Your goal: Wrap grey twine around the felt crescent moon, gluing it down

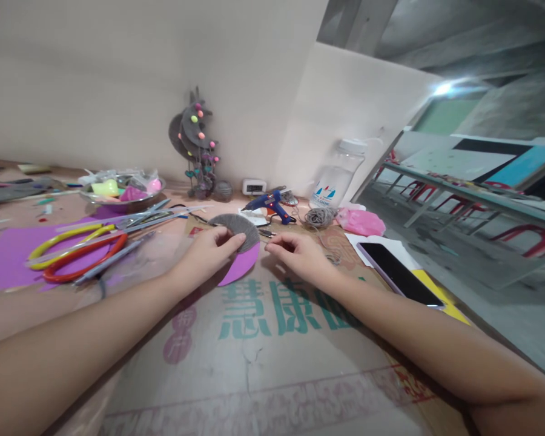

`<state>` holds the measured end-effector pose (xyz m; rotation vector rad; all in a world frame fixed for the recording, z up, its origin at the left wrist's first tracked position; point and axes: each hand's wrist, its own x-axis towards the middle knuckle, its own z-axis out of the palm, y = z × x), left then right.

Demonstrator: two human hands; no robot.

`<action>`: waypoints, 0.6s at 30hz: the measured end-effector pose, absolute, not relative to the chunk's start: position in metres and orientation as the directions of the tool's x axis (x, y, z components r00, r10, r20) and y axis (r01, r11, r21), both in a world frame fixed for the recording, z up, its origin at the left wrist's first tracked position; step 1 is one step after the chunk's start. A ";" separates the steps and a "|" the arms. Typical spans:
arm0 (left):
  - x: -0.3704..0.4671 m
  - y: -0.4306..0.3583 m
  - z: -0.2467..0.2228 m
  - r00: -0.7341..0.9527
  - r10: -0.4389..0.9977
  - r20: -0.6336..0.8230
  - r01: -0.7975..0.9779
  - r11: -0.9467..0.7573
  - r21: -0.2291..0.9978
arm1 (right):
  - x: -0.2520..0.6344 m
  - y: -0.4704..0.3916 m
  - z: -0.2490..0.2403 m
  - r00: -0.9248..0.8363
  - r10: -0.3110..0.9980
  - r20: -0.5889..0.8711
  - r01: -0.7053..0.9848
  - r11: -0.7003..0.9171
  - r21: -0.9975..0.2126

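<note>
My left hand (215,248) pinches a purple paper disc (241,266) between thumb and fingers. Grey yarn (236,225) covers the disc's far part in close rows, and bare purple shows on the near right side. Just right of the disc, my right hand (300,254) has its thumb and fingertips pressed together. Whatever lies in that pinch, if anything, is too fine to make out. Behind the right hand rests a ball of grey yarn (320,217), with loose loops of yarn (332,259) by the wrist.
A blue glue gun (272,204) lies behind the hands. Scissors with red and yellow handles (84,254) rest on purple sheet at left, near a bowl of craft bits (122,197). A clear bottle (338,175), pink bag (361,221) and phone (399,274) are at right.
</note>
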<state>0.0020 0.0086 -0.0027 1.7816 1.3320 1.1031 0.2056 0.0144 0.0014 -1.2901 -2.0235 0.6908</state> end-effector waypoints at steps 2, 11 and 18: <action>0.001 0.009 -0.004 0.119 0.965 0.235 0.418 -0.264 0.869 | 0.206 0.010 0.005 -0.329 0.904 0.273 0.620 0.424 -0.660; 0.000 0.012 -0.009 0.112 0.952 0.286 0.402 -0.307 0.863 | 0.206 -0.003 0.012 -0.685 0.608 0.401 0.595 0.785 -0.172; 0.000 0.012 -0.010 0.108 0.954 0.278 0.401 -0.298 0.866 | 0.214 0.016 0.007 -0.312 0.822 0.476 0.655 0.549 -0.519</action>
